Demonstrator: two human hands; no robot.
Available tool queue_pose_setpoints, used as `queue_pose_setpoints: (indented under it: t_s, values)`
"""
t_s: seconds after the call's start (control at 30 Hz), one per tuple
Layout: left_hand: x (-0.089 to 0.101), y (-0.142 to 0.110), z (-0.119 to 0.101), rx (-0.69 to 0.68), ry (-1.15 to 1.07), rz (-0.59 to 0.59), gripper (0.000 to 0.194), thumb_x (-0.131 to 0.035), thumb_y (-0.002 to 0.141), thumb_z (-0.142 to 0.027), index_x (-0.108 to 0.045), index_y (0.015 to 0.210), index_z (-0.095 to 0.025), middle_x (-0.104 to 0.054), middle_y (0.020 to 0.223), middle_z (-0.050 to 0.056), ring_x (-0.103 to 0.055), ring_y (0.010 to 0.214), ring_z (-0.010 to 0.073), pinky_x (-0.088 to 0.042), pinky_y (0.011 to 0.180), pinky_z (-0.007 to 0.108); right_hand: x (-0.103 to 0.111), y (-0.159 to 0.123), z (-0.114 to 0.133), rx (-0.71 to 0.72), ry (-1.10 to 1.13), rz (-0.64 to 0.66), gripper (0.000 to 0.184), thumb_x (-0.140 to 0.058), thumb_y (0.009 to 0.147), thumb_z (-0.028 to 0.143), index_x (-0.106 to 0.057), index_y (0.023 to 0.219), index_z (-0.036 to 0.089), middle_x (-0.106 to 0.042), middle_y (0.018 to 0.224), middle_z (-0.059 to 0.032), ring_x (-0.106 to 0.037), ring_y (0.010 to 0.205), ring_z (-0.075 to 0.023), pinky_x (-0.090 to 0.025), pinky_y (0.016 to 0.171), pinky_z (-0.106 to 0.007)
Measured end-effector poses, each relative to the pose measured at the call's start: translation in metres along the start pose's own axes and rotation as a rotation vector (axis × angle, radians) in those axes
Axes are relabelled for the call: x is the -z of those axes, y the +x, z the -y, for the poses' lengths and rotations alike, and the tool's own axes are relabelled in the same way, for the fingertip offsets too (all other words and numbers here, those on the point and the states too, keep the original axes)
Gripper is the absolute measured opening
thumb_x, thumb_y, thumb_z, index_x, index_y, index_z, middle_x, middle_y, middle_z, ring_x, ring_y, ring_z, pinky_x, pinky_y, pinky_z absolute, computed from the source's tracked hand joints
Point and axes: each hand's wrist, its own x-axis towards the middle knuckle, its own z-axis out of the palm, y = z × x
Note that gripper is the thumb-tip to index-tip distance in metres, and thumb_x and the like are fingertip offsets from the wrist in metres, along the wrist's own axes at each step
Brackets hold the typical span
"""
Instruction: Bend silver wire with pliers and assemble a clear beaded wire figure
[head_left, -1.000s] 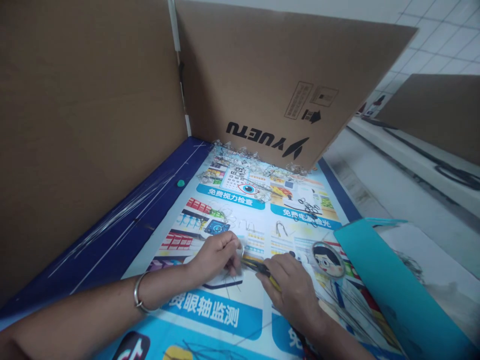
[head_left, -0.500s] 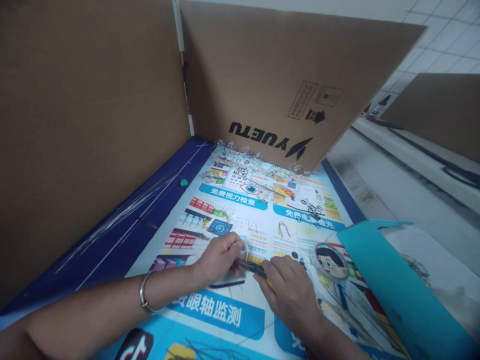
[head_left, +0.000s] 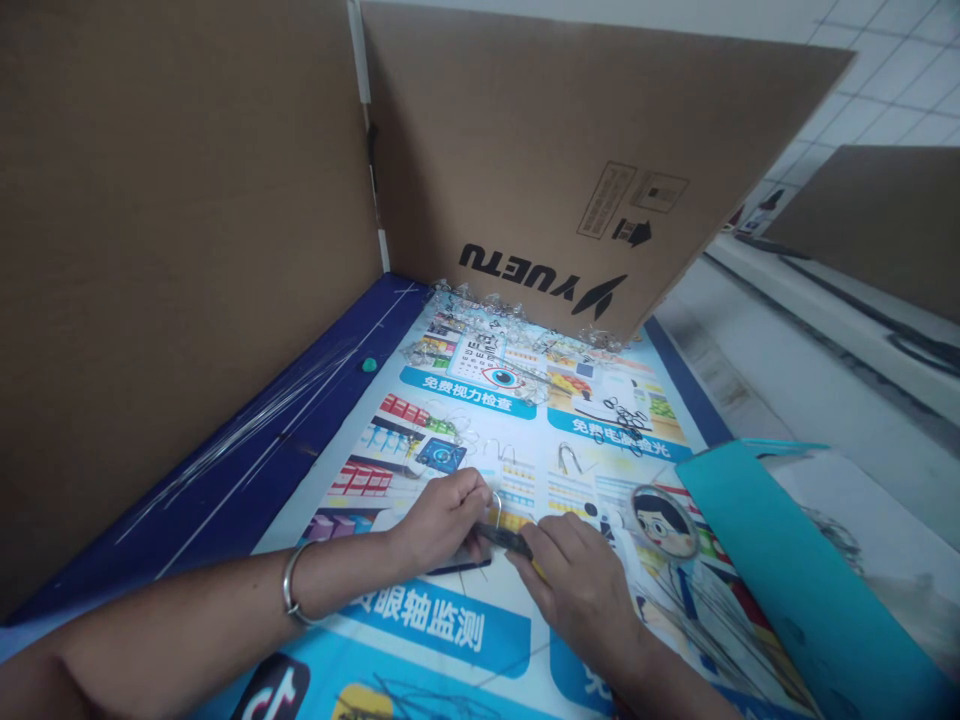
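My right hand (head_left: 574, 575) is wrapped round the yellow-handled pliers (head_left: 508, 540), whose jaws point left at the fingers of my left hand (head_left: 442, 515). That left hand is pinched closed on a thin metal wire (head_left: 496, 508), which curves up in a hook between the hand and the pliers. The jaws' tips meet the left fingers, so their exact hold on the wire is hidden. Just beyond the hands lie bent wire pieces (head_left: 570, 458) on the printed mat (head_left: 525, 590).
Cardboard panels (head_left: 600, 130) stand at the back and left. Clear wire shapes (head_left: 495, 305) gather along the back panel, with dark rings (head_left: 626, 415) nearer. Long straight wires (head_left: 247, 430) lie on the blue left strip by a green lump (head_left: 368, 366). A teal box (head_left: 795, 550) stands at right.
The pliers have turned slightly and sit closer against the left fingers. The curved wire now stands more upright above them. The view has shifted a little.
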Motion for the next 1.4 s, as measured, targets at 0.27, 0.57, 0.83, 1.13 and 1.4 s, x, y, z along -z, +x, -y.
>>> queue_pose_setpoints:
  t_s: [0.27,0.57,0.83,1.13,1.4]
  values:
    - [0.0008,-0.0013,-0.0001,0.022,0.034,0.025,0.023,-0.042,0.086,-0.039,-0.045,0.074,-0.019,-0.054,0.046,-0.005,-0.053,0.038,0.0104,-0.04,0.039,0.019,-0.0002,-0.0001,-0.0002,0.011,0.02,0.021,0.014,-0.047,0.088,0.026,-0.058,0.087,0.016,-0.054,0.069,-0.0041,-0.046,0.067,-0.0169,-0.034,0.063,-0.029]
    - [0.0033,-0.0032,0.0032,-0.099,0.283,-0.013,0.028,-0.041,0.087,-0.041,-0.042,0.068,-0.02,-0.049,0.048,-0.006,-0.055,0.041,0.0107,-0.037,0.038,0.016,-0.0038,-0.0044,-0.0002,0.036,-0.006,0.043,0.014,-0.047,0.089,0.026,-0.055,0.081,0.018,-0.053,0.069,-0.0031,-0.047,0.067,-0.0165,-0.033,0.062,-0.028]
    - [0.0031,-0.002,0.0039,-0.022,0.156,0.019,0.027,-0.041,0.087,-0.042,-0.043,0.072,-0.02,-0.052,0.048,-0.005,-0.054,0.04,0.0111,-0.039,0.037,0.017,-0.0039,-0.0049,-0.0014,0.015,-0.027,0.053,0.016,-0.046,0.089,0.028,-0.056,0.083,0.017,-0.054,0.071,-0.0044,-0.047,0.069,-0.0174,-0.032,0.063,-0.029]
    - [0.0018,-0.0005,0.0037,0.034,-0.049,0.082,0.029,-0.045,0.085,-0.045,-0.047,0.076,-0.017,-0.054,0.05,-0.003,-0.052,0.039,0.0082,-0.041,0.037,0.015,0.0012,-0.0029,-0.003,0.059,-0.102,0.021,0.016,-0.047,0.088,0.026,-0.059,0.088,0.015,-0.055,0.072,-0.0057,-0.046,0.071,-0.0185,-0.033,0.066,-0.032]
    - [0.0014,0.0011,0.0039,0.055,-0.103,0.081,0.035,-0.049,0.081,-0.05,-0.048,0.076,-0.016,-0.051,0.048,-0.004,-0.052,0.038,0.0088,-0.042,0.033,0.015,-0.0016,-0.0054,-0.0053,0.086,-0.127,-0.003,0.013,-0.049,0.087,0.025,-0.059,0.088,0.015,-0.055,0.073,-0.005,-0.046,0.071,-0.0176,-0.031,0.065,-0.031]
